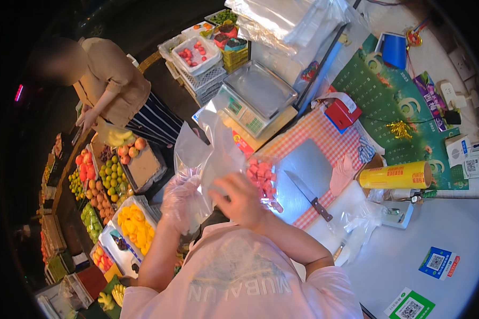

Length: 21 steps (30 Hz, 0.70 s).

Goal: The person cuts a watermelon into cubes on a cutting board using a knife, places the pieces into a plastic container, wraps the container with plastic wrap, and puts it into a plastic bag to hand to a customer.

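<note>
A thin clear plastic glove covers my left hand point(181, 197), which grips a clear plastic bag point(223, 147) held up in front of my chest. The bag's upper edge spreads apart and upward. My bare right hand point(239, 203) is beside the bag with its fingers bent; whether they pinch the film is unclear. Just beyond that hand lie cubes of red fruit point(261, 175), probably watermelon, partly hidden by it. A kitchen knife point(301, 189) with a dark riveted handle rests on a shiny metal board point(313, 163), its blade pointing toward the fruit.
A digital scale point(259, 95) with a metal pan stands ahead, below stacked plastic bags point(287, 20). A yellow film roll point(395, 175) and crumpled plastic point(355, 219) lie right. Fruit crates, including limes point(112, 175) and cut yellow fruit point(135, 227), fill the left, where a person point(111, 83) stands.
</note>
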Available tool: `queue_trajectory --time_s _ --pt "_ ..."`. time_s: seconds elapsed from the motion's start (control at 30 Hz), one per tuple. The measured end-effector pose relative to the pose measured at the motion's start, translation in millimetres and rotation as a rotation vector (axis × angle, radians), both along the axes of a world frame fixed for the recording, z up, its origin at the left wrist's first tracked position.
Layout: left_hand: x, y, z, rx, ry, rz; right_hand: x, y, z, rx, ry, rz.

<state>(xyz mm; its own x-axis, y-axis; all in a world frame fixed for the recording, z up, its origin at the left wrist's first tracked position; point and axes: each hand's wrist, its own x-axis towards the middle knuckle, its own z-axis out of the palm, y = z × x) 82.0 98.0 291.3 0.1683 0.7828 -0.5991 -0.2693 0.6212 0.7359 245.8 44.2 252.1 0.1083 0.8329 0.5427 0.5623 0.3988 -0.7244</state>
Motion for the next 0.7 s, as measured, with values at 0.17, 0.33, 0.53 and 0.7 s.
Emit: queue_trajectory --time_s 0.17,0.33,0.53,0.7 --pt "-10.8 -37.9 31.8 0.108 0.062 -0.135 47.9 5.9 -45.3 -0.547 1.175 0.029" --pt "-19.4 -53.9 63.7 0.129 0.058 -0.260 46.2 7.6 -99.0 -0.682 1.318 1.142" --pt "-40.2 -64.4 70.9 0.170 0.025 -0.175 33.0 -49.2 -93.2 -0.561 1.842 0.748" --pt "-72.6 -68.1 62.4 0.188 -0.027 -0.154 19.1 -61.2 -21.7 -0.483 2.030 0.661"
